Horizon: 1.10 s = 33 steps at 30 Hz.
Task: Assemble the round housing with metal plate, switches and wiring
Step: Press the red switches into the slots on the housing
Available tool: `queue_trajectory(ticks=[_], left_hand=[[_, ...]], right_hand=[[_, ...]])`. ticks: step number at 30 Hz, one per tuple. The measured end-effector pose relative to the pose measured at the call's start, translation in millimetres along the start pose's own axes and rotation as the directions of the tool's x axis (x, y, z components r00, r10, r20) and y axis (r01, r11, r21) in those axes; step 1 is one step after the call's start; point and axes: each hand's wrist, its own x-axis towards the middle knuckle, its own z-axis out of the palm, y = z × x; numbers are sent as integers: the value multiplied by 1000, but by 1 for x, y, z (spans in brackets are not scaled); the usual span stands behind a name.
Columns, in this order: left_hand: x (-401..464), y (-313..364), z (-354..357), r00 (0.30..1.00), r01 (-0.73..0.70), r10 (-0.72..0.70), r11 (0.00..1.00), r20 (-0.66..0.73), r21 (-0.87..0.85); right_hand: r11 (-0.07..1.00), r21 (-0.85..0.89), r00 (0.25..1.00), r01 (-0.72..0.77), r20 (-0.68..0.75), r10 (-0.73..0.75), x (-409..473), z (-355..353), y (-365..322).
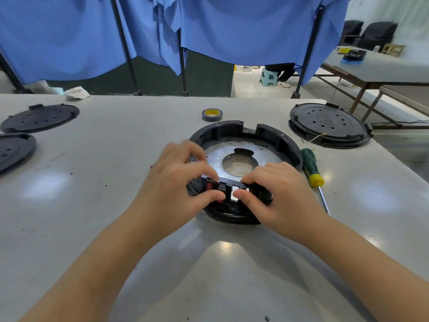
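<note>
The round black housing [285,145] sits in the middle of the grey table, with a silver metal plate [267,154] with a central hole lying inside it. At its near wall is a row of slots holding red and black switches [212,184]. My left hand [181,182] pinches the near wall at the switches, thumb in front and fingers behind. My right hand [276,194] pinches the same wall just to the right, thumb on a white opening. The near rim is partly hidden by both hands.
A green and yellow screwdriver [312,167] lies right of the housing. A roll of tape [212,114] stands behind it. Black round covers lie at far right [329,124] and at far left [39,117], [14,149]. Blue curtains hang beyond the table.
</note>
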Motion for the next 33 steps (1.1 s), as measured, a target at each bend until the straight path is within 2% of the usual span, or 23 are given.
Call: queue_trajectory(ticks=[2,5,7,12,19,27,33], left_hand=[[2,-2,-3,996,43,-44,999,74,12],[1,-3,0,970,79,-48,990,239,-118],[0,-5,3,963,75,-26,982,267,-176],[3,-9,5,966,55,-7,983,259,-176],[3,-6,7,979,45,-16,989,205,-140],[4,-8,6,980,78,-36,974,198,-211],[4,-10,6,984,76,-35,970,177,-231]], right_hand=[[1000,26,1000,-7,3,7,-1,-1,-2],[1000,9,1000,-6,19,6,0,-3,-5],[1000,-23,999,-8,49,10,0,-5,-7],[991,-123,992,-52,111,65,1,-2,-15],[990,-113,995,-81,55,88,0,3,-13],[993,-85,992,-88,86,95,-1,1,-8],[989,-77,991,-126,36,129,-1,3,-11]])
